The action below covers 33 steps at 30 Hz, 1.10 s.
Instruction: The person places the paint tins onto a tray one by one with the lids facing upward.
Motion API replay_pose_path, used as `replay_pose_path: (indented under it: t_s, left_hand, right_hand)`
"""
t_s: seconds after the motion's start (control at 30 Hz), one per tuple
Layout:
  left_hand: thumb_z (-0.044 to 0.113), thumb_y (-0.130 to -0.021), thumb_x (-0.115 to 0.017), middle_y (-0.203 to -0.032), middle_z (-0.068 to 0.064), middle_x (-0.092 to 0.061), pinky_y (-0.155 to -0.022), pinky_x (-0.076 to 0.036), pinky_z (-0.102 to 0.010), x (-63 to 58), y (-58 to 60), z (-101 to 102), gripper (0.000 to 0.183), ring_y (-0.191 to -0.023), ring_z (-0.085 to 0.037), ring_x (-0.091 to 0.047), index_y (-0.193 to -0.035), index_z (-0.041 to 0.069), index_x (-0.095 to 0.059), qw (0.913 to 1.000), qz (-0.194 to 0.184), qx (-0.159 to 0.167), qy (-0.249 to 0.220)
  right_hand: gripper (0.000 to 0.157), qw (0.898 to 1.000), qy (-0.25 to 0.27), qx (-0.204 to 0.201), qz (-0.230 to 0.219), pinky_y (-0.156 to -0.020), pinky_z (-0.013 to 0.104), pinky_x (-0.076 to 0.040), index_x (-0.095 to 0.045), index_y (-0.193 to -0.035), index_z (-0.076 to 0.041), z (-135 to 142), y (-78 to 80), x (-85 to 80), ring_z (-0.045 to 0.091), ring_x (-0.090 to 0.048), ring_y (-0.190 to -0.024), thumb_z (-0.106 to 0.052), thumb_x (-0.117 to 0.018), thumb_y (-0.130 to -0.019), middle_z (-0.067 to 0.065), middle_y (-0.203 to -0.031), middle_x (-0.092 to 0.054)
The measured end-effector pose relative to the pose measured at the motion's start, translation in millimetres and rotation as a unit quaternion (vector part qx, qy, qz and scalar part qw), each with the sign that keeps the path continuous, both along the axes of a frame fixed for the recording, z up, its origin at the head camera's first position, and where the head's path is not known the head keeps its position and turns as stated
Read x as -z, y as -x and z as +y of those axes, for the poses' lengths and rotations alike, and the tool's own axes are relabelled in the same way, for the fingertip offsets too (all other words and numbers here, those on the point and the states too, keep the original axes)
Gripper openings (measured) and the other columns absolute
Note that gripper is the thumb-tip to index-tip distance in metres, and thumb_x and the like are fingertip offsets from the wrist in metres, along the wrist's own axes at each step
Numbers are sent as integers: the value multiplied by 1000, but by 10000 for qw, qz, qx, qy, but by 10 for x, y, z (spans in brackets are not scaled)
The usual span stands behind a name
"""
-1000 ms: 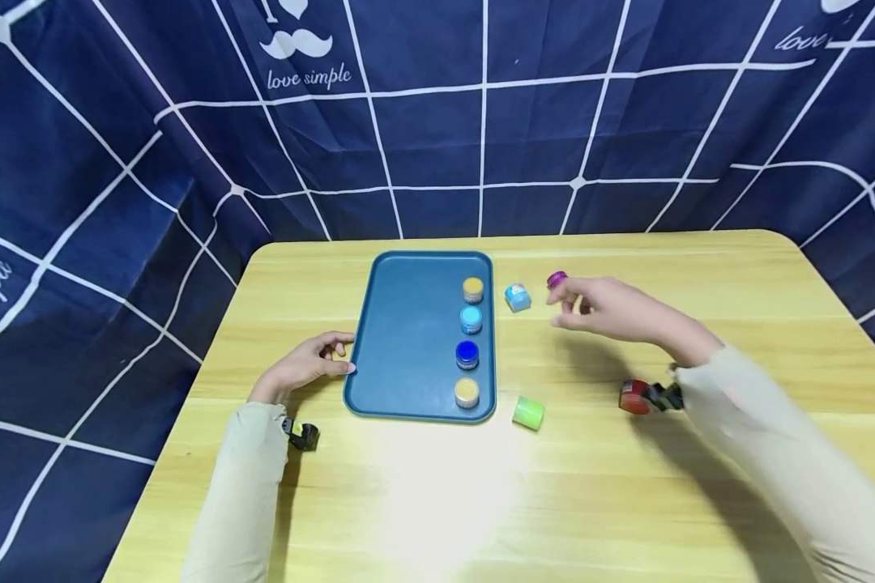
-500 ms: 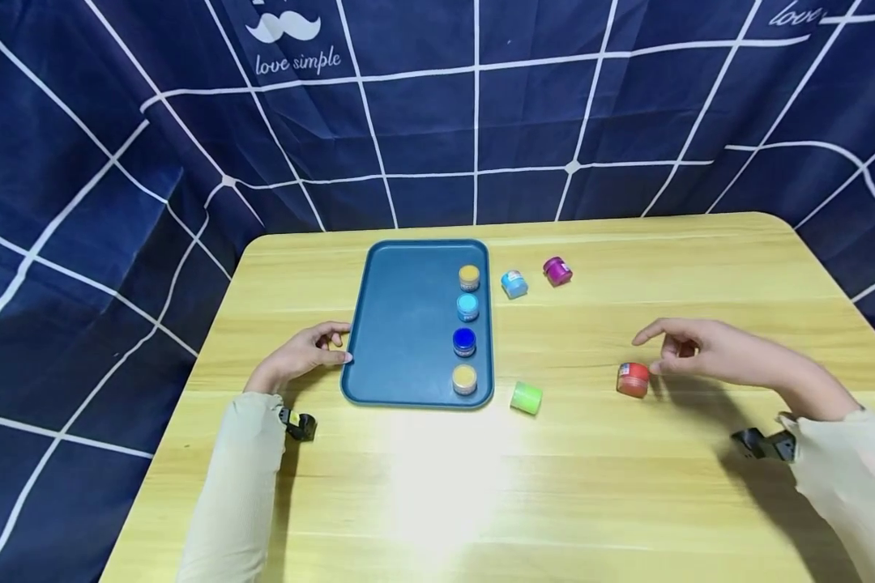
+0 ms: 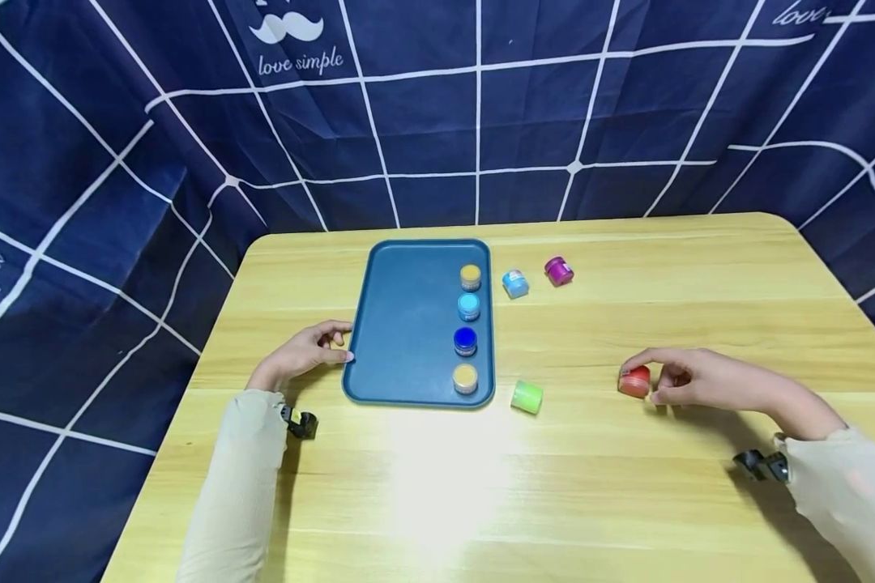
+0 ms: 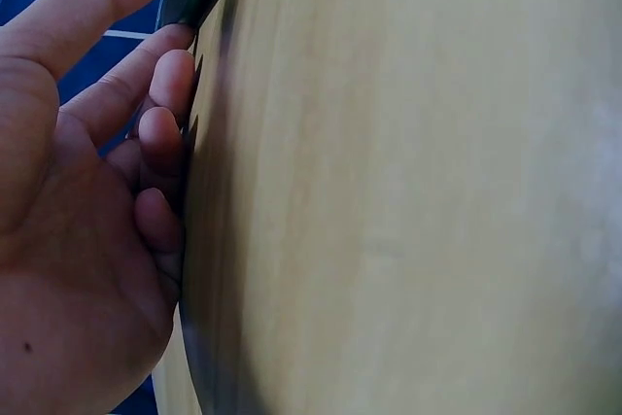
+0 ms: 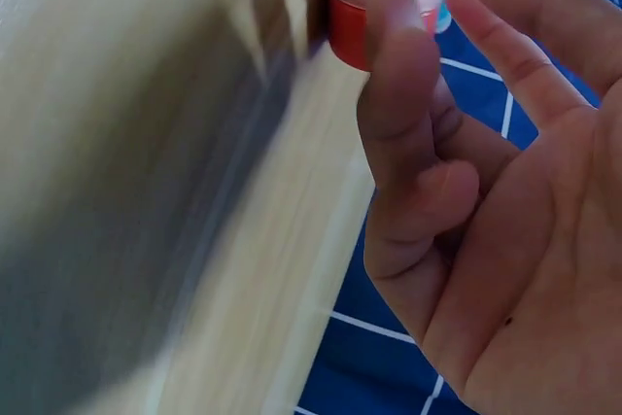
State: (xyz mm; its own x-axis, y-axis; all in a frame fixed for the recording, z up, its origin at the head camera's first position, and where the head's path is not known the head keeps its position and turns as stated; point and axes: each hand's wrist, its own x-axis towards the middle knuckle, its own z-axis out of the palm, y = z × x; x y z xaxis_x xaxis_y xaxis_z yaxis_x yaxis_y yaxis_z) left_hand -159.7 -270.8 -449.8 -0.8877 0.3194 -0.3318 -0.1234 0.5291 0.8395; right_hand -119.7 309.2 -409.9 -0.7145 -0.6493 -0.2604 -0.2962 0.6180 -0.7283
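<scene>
Head view: the right hand (image 3: 703, 379), half-curled, reaches over the red jar (image 3: 635, 384) on the wooden table (image 3: 598, 486), its hold unclear; a one-sided touch could nudge it away. The left hand (image 3: 301, 355) pinches the blue tray (image 3: 401, 324).

The tray (image 3: 401, 324) left of centre looks like smooth, matt plastic, while the red jar (image 3: 635, 384) at right and the green jar (image 3: 527, 397) nearer the middle look like glossy plastic (the red one has a clear, shiny band in the right wrist view). Beneath them the desk (image 3: 591, 494) shows smooth wood grain, polished enough for a white glare at bottom centre. Creased, matt curtain cloth (image 3: 437, 129) fills the top; wrinkled fabric sleeves (image 3: 229, 494) occupy the lower corners.
</scene>
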Motion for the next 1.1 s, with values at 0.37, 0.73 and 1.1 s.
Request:
replay_pose_path:
  t_s: [0.37, 0.73, 1.1]
  left_hand:
    - [13, -88, -69, -99, -3, -43, -69, -35, -21, 26, -30, 9, 62, -82, -15, -37, -141, -1, -42, 9999, -81, -32, -89]
    - [15, -88, -69, -100, -4, -43, -70, -36, -22, 16, -6, -10, 63, -84, -16, -37, -142, 0, -41, 10000, -10, 1, 15]
    - [15, -88, -69, -100, -5, -43, -71, -36, -23, -6, -17, -2, 63, -84, -17, -36, -143, 0, -41, 10000, -79, -9, -16]
  right_hand:
    - [33, 9986, -393, 90, 354, -55, 21, -39, -60, -120, -14, -88, -17, 23, -2, -46, -64, -15, -68, -88, -6, -76, -54]
    - [36, 9779, -1404, 238, 1530, -59, 21, -36, -63, -118, -21, -180, -34, -5, -1, -43, -63, -20, -73, -84, -11, -78, -56]
    - [36, 9723, -1559, 328, 1708, -60, 23, -36, -63, -116, -25, -203, -43, 25, 3, -45, -65, -22, -75, -82, -8, -85, -62]
